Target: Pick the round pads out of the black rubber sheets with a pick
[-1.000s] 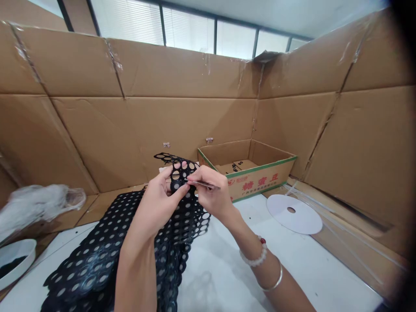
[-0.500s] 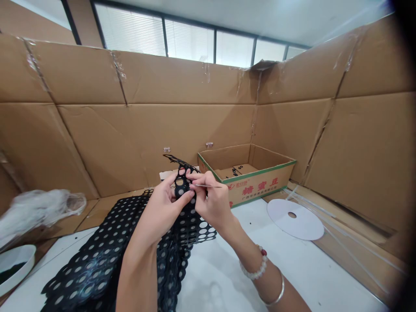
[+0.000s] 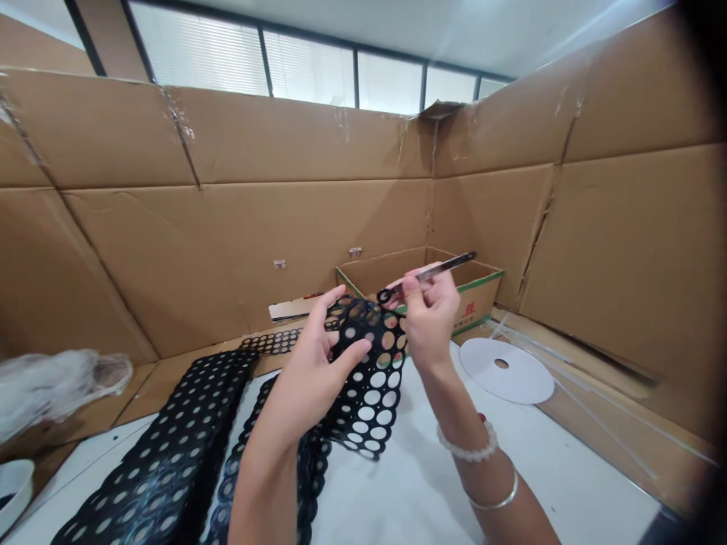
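My left hand (image 3: 318,363) grips the raised end of a black sheet (image 3: 369,378) punched full of round holes, thumb on its front. My right hand (image 3: 432,314) is closed on slim metal tweezers (image 3: 440,269) that point up to the right. A small black ring (image 3: 385,296) hangs at the tweezers' lower tip, just above the sheet's top edge. More of the same black perforated material (image 3: 170,446) lies in long strips across the white table (image 3: 414,484) to the left.
An open cardboard box with a green rim (image 3: 482,276) stands behind my hands. A white disc with a centre hole (image 3: 505,371) lies to the right. Cardboard walls (image 3: 227,227) enclose the table. Crumpled clear plastic (image 3: 51,386) and a white bowl (image 3: 11,488) sit at far left.
My right hand has lifted up and to the right with the tweezers, drawing a small black ring off the sheet. My left hand turned the sheet's end wider toward me.
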